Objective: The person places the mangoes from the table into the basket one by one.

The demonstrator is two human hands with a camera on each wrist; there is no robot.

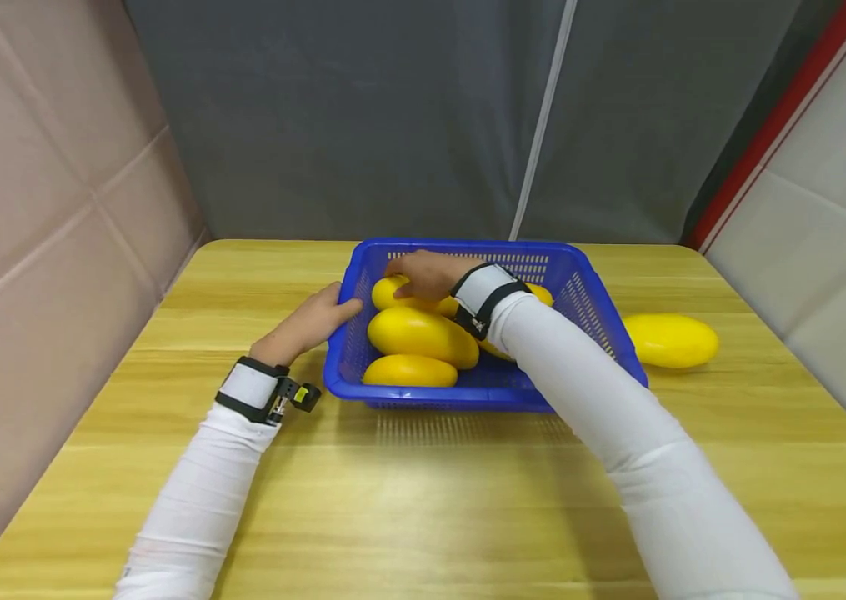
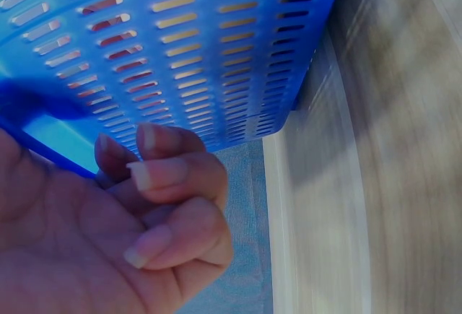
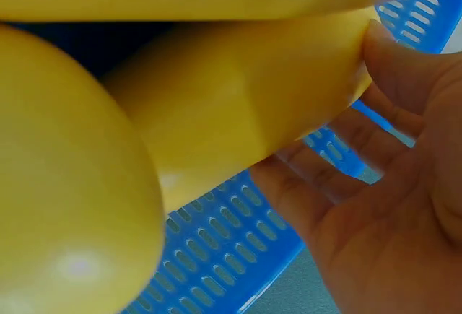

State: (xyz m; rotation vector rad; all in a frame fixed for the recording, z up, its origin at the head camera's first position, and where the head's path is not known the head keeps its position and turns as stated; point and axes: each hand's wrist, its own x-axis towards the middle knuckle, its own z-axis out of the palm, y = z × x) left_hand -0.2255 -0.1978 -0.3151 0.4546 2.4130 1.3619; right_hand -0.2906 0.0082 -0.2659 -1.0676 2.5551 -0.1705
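A blue plastic basket (image 1: 460,395) with slotted walls holds several smooth, long yellow melons (image 1: 423,333). At its left side my left hand (image 1: 306,323) grips the rim, thumb over the edge. The left wrist view shows that hand's fingers (image 2: 191,177) curled outside the slotted wall. My right hand (image 1: 433,273) reaches inside toward the back left and holds the end of a yellow melon (image 3: 267,90). Its thumb lies on one side of that melon and its fingers on the other, beside the back wall. The right wrist hides part of the melons.
Outside the basket, against its right side in the head view, lies another yellow melon (image 1: 673,340) on the wooden table (image 1: 392,517). A grey curtain (image 1: 355,125) hangs behind the table. Pale padded walls (image 1: 40,192) stand left and right.
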